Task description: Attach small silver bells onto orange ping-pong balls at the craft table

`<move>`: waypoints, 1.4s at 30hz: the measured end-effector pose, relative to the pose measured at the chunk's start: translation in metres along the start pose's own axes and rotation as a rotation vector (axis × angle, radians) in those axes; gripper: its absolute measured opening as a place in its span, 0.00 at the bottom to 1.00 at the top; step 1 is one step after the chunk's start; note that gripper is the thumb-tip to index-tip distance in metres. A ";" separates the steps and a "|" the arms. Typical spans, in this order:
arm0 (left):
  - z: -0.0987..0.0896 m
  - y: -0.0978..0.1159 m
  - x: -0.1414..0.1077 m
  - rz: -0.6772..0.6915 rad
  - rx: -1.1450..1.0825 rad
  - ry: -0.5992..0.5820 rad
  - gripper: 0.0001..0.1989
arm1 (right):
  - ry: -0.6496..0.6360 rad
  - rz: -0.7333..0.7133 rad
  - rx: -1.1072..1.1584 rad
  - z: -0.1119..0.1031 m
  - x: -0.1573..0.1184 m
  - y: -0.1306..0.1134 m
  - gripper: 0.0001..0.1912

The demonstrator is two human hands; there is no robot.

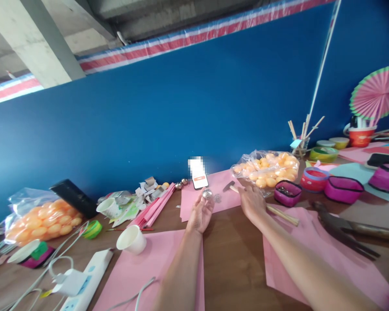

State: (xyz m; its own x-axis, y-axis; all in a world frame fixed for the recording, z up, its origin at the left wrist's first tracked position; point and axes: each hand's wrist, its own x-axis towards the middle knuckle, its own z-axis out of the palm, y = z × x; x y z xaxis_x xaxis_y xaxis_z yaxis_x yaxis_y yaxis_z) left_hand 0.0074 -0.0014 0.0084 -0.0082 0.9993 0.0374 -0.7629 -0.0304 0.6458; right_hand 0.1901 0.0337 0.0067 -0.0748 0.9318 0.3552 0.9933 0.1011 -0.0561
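Observation:
My left hand (201,212) is closed around a shiny silver ball (208,195), which shows at its fingertips. Just right of the ball lies a small silvery piece (218,198) on the pink paper (227,205); its kind is unclear. A small hammer (234,188) is gripped in my right hand (253,202). Its dark head points left over the paper, and the wooden handle comes out behind the hand. Behind the ball, a phone (200,181) with a lit screen leans upright on the pink paper.
Bags of orange balls (266,166) stand at right and left. A large claw hammer (340,226) lies on pink sheets at right, near magenta containers (343,190). A white cup (132,239), rolled pink paper (158,205) and a power strip (87,280) with cables are left.

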 end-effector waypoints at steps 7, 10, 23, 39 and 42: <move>-0.006 -0.002 0.003 -0.049 -0.011 0.033 0.21 | -0.017 0.004 -0.001 0.004 0.000 -0.001 0.16; -0.007 -0.002 0.003 -0.051 -0.019 0.054 0.17 | -0.002 -0.008 -0.011 0.005 0.000 0.000 0.17; -0.013 -0.004 0.006 -0.102 -0.052 0.122 0.10 | -0.074 -0.007 -0.021 0.004 0.001 -0.001 0.21; -0.011 0.003 0.004 -0.084 -0.173 0.070 0.11 | -0.113 -0.015 -0.041 0.006 0.002 0.000 0.21; -0.012 0.001 0.005 -0.089 -0.161 0.049 0.10 | -0.109 -0.017 -0.048 0.006 0.002 0.000 0.21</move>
State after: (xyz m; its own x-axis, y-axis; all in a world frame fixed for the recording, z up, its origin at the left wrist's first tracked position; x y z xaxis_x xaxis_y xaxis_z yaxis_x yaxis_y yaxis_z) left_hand -0.0009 0.0041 0.0001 0.0357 0.9979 -0.0538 -0.8556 0.0583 0.5144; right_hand 0.1895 0.0375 0.0016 -0.0983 0.9628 0.2518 0.9947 0.1028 -0.0047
